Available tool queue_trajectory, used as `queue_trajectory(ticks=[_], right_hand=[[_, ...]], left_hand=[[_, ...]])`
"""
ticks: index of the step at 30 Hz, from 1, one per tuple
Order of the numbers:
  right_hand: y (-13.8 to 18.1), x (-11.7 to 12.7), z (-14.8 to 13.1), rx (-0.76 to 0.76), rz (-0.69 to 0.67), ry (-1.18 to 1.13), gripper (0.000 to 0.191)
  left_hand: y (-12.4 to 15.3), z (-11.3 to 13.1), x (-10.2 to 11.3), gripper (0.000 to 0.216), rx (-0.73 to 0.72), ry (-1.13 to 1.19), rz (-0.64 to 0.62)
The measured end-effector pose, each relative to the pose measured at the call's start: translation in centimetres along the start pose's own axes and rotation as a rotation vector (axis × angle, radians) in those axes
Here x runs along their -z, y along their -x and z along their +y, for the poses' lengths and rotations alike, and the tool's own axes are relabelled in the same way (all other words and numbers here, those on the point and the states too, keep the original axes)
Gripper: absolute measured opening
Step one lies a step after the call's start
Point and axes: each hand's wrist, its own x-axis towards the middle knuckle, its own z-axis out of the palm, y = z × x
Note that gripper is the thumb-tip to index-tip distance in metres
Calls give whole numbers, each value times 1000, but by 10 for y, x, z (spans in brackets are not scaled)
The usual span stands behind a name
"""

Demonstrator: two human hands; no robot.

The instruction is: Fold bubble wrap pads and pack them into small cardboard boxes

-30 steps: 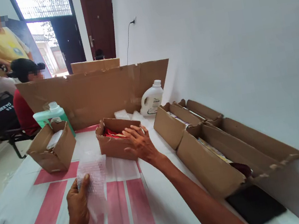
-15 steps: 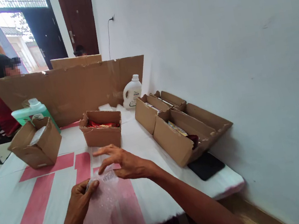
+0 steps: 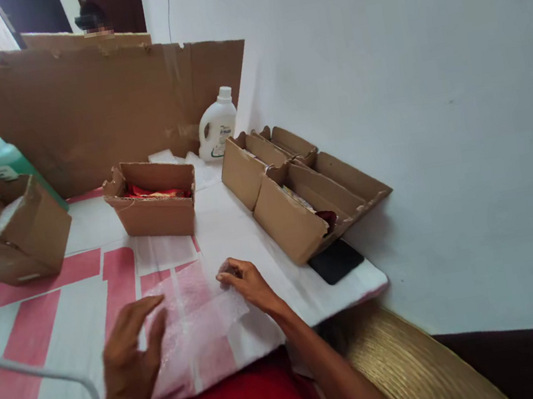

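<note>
A clear sheet of bubble wrap (image 3: 196,315) lies spread over the near part of the table, close to its front edge. My right hand (image 3: 248,284) pinches the upper right corner of the sheet between thumb and fingers. At the sheet's left side, my left hand (image 3: 132,355) is open, thumb and fingers apart, with nothing between them. Beyond the sheet stands a small cardboard box (image 3: 158,215) with red packets (image 3: 156,191) inside.
Joined cardboard boxes (image 3: 293,212) stand at the right by the wall, a black flat object (image 3: 336,261) beside them. Another box (image 3: 45,241) and a green bottle (image 3: 12,162) are at left. Behind are a white jug (image 3: 218,126) and a cardboard panel (image 3: 105,110). A white cable (image 3: 46,372) crosses lower left.
The bubble wrap has gone from bunched to spread out. My left hand has let go of it; my right hand has moved right and closed on its corner. The view has tilted down.
</note>
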Motion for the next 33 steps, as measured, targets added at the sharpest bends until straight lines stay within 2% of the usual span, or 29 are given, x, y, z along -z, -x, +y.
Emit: queue_trajectory(ticks=[3, 5, 8, 9, 11, 13, 15, 17, 19, 22, 28, 30, 33], right_hand=[[6, 16, 13, -2, 56, 62, 17], [11, 29, 13, -6, 189, 147, 23], [23, 38, -2, 48, 455, 288, 34], [28, 33, -11, 98, 510, 338, 33], [37, 9, -27, 249, 519, 437, 33], [42, -30, -35, 433, 313, 529, 45], [42, -72, -33, 583, 54, 651, 68], [37, -102, -19, 581, -124, 765, 78], [31, -112, -1, 522, -206, 832, 82], [24, -90, 23, 412, -208, 885, 87], [22, -7, 39, 161, -91, 1024, 83], [31, 12, 39, 155, -104, 1050, 89], [57, 30, 39, 283, -238, 1059, 107]], left_hand=[[16, -14, -43, 31, -199, -102, -192], [27, -24, -62, 42, -243, -185, -249], [37, -26, -69, 58, -210, -232, -255], [39, -24, -69, 62, -187, -239, -245], [43, -22, -69, 69, -157, -254, -222], [49, -26, -74, 74, -180, -284, -193], [58, -39, -83, 75, -255, -347, -161], [66, -55, -90, 77, -336, -414, -160], [72, -65, -94, 80, -390, -448, -189], [71, -63, -92, 81, -375, -466, -218], [62, -42, -88, 88, -249, -490, -260], [62, -42, -82, 89, -257, -474, -270], [66, -47, -63, 97, -376, -444, -329]])
